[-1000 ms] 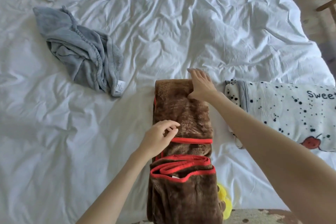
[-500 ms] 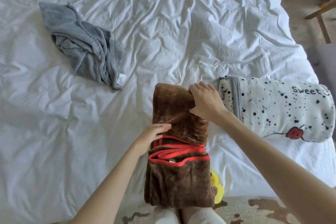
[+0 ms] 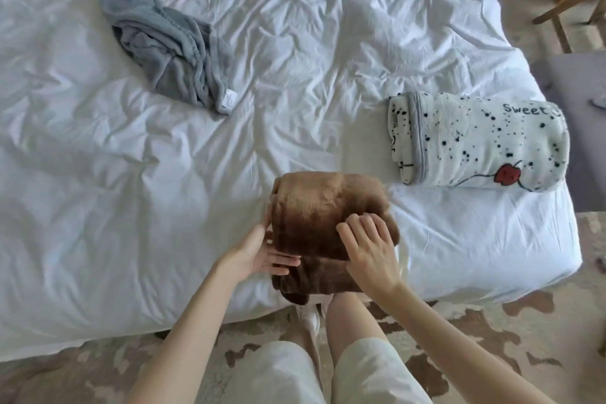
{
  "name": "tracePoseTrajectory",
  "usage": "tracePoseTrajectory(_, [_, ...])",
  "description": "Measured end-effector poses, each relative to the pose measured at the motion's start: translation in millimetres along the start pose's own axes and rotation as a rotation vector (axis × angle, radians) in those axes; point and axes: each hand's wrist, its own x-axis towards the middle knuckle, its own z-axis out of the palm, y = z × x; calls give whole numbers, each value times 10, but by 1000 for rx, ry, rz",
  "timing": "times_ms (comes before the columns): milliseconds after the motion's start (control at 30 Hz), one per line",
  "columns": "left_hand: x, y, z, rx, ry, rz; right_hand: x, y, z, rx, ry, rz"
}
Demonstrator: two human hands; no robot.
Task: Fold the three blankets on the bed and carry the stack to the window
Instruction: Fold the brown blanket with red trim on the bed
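Home bedroom: white-sheeted bed (image 3: 295,59).

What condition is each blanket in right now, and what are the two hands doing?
Brown blanket: folded into a thick bundle.
Spotted blanket: folded, lying alone on the right.
Grey blanket: crumpled, unfolded.
Left hand: flat against the bundle's side.
Right hand: resting on its top.
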Motion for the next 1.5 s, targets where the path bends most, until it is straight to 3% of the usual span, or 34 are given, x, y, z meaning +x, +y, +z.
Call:
tracePoseTrajectory(233, [184, -296, 135, -386, -204, 130, -535, -93, 180, 23, -47, -89])
tracePoseTrajectory(400, [276, -433, 191, -292, -112, 257, -827, -175, 296, -6, -52, -149])
tracePoseTrajectory(567, [399, -601, 222, 55, 184, 472, -1004, -215, 329, -48, -208, -182])
tracePoseTrajectory(667, [488, -764, 265, 232, 323, 617, -1008, -290, 227, 134, -303, -73])
tracePoseTrajectory(767, [594, -910, 316, 320, 482, 674, -904, -280, 113, 339, -153, 99])
tracePoseTrajectory(833, [598, -976, 365, 353, 539, 698, -749, -236, 92, 300, -13, 208])
tracePoseTrajectory(900, [551, -1022, 410, 405, 587, 755, -558, -185, 133, 207, 24, 339])
tracePoseTrajectory(1000, [425, -1009, 467, 604, 770, 846, -380, -139, 274, 174, -120, 454])
tracePoseTrajectory(1100, [335, -829, 557, 891, 987, 1051, -409, -101, 446, 98, -246, 364])
tracePoseTrajectory(1167, [358, -659, 658, 1057, 945, 1132, -459, -81, 540, 57, -274, 303])
tracePoseTrajectory(1267, [591, -631, 752, 1232, 845, 1115, -533, -33, 682, 68, -264, 297])
tracePoseTrajectory(1500, [1299, -1096, 553, 1252, 864, 1116, -895, 110, 1260, 112, -149, 260])
